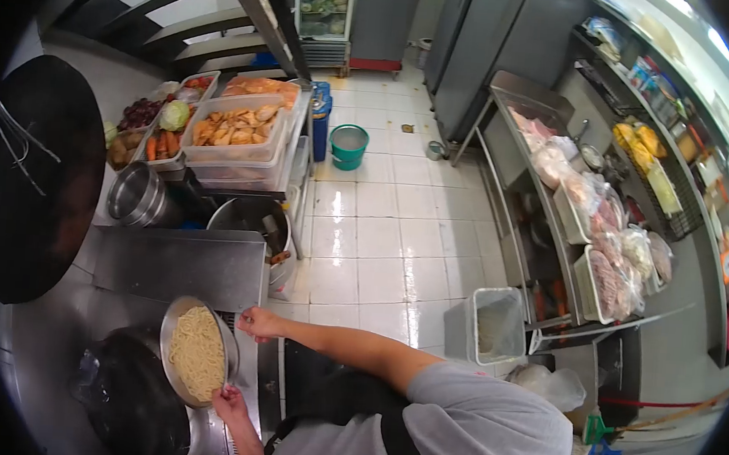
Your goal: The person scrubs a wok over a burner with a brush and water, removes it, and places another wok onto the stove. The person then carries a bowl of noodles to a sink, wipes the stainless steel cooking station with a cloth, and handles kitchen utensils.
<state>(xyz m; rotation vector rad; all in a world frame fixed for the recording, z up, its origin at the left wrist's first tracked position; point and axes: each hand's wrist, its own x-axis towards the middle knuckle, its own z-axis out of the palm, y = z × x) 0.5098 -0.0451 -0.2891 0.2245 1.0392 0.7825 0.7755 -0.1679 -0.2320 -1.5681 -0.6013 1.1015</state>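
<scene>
A steel bowl [235, 347] full of pale yellow strips [197, 355], perhaps pasta or cut potato, rests on the steel stove top at lower left. My left hand [230, 403] is closed at the bowl's near lower rim, with the fingertips pinching its edge. By the bowl's upper right side, my right hand [261, 325] is held with its fingers curled together. A gap seems to separate it from the rim, and whatever it may hold is hidden. Beside the bowl sits a large dark wok [129, 397].
Above the stove stand a steel pot [140, 197] and a plastic tub [233, 134] of orange-coloured meat pieces. A big black round pan [42, 180] hangs at left. A green bucket [349, 149] and a clear bin [496, 323] stand on the tiled floor. Bagged meat [617, 245] fills the right-hand table.
</scene>
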